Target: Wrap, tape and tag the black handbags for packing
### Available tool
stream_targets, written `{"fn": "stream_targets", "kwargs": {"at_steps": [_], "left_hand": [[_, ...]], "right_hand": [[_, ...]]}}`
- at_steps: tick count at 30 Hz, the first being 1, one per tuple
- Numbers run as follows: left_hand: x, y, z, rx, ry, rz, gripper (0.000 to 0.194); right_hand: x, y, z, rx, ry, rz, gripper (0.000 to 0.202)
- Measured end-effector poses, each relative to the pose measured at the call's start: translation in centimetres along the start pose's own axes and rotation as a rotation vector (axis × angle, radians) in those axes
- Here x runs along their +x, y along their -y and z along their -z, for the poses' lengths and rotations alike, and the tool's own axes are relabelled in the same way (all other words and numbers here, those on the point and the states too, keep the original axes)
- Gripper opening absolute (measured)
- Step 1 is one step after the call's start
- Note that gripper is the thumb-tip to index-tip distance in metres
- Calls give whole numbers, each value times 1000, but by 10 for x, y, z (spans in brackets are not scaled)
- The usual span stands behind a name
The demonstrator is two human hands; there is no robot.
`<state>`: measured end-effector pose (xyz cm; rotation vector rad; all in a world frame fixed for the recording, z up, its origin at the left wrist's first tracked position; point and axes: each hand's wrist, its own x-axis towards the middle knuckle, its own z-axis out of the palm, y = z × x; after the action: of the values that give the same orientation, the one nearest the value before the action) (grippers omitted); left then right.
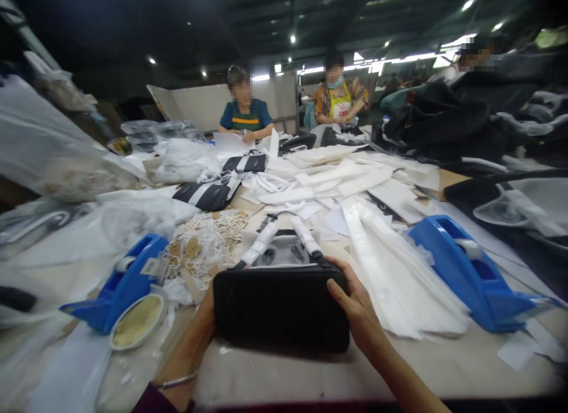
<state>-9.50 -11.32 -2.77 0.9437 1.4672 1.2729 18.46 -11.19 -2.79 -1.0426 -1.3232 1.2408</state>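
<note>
- Two bare hands flank one black bag (pixel 281 311), which is upright over the table (pixel 275 380); whether its base touches cannot be told.
- Right hand (pixel 360 306): thumb on the bag's front near the upper right corner, fingers at the top edge and behind — the corner is pinched between them.
- Left hand (pixel 207 309): at the bag's left edge, its fingers hidden behind the bag — spread or pressed together, one cannot tell.
- Handles (pixel 307 238) in white wrap rise behind the bag's top edge.
- Left of the bag: stringed tags (pixel 222 232) and a blue dispenser (pixel 133 274).
- Right: white sheets (pixel 394 283), then another blue dispenser (pixel 465 277).
- Across the table, a co-worker (pixel 245 114) touches a pale sheet (pixel 231 142).
</note>
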Motion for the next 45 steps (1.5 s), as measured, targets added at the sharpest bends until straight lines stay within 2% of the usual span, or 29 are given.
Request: {"fn": "stream_targets", "kwargs": {"at_steps": [3,5,8,10,13,15,19,22,26,29,33,36,41,45], "left_hand": [[-1,10,14,-270,46,100,32],[-4,15,20,-370,47,108,33],[-12,20,25,-471,-24,69,43],[-19,20,27,-518,25,38,55],[-24,17,27,-410,169,-101,68],[-23,13,28,-265,199,-159,67],[-20,6,28,-130,180,-78,52],[-19,3,28,-129,182,-28,49],[-16,1,28,-117,206,-36,52],[-17,-2,26,-94,178,-70,65],[-21,-1,22,-75,28,-92,77],[-25,3,21,-76,-41,-109,72],[-27,9,23,-58,-9,-136,54],[-25,12,24,-50,6,-168,50]], "right_hand": [[3,-3,-2,-3,-36,-68,49],[5,-2,1,-12,-18,-90,49],[7,4,6,-65,26,-101,45],[7,9,6,-94,42,-101,42],[8,9,5,-48,53,-131,41],[11,8,5,23,65,-173,42],[23,10,11,65,97,-211,45],[40,21,20,-62,206,-199,45],[67,39,31,-259,333,-120,35],[82,49,34,-313,428,-93,32],[92,53,36,-360,550,-68,28],[93,50,36,-393,593,-37,25],[86,34,34,-452,562,61,22],[83,21,35,-382,591,-2,25]]}}
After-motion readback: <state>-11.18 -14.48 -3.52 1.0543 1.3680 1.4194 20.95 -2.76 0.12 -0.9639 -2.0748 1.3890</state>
